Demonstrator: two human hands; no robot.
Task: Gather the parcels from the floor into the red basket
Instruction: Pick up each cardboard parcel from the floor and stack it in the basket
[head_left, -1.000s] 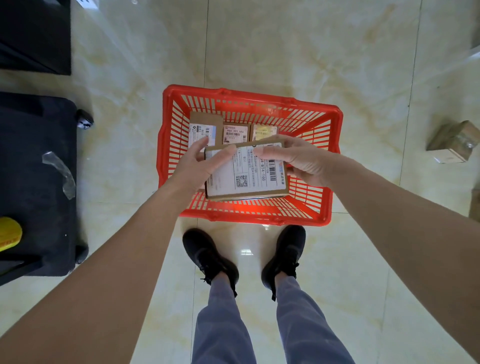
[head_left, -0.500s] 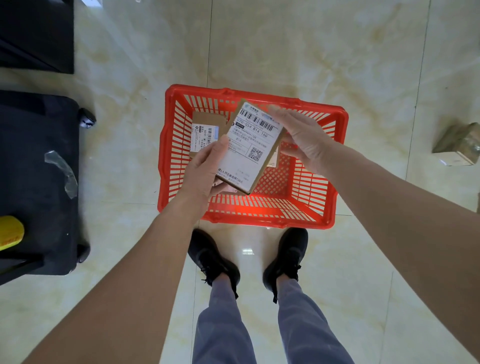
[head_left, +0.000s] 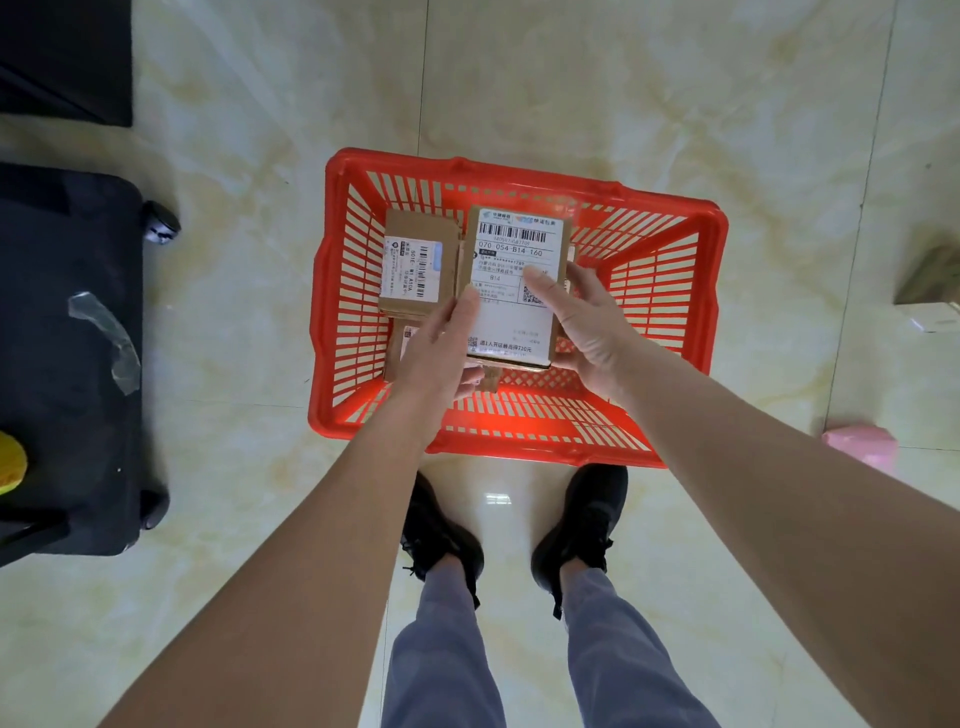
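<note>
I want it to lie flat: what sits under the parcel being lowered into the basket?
Both hands, left and right, hold the labelled parcel over another parcel peeking out beneath, on the red basket floor.

Both forearms are bare from the frame edge to the wrist; no sleeve, watch, or band is visible on either. The left hand (head_left: 441, 353) and right hand (head_left: 587, 332) carry no gloves or rings. The fingernails are short and unpainted. The legs are clothed in grey-blue trousers (head_left: 441, 649) of a plain, unpatterned fabric, ending at the ankle. The footwear consists of black lace-up shoes (head_left: 587, 525) with matching black laces and black uppers.
</note>
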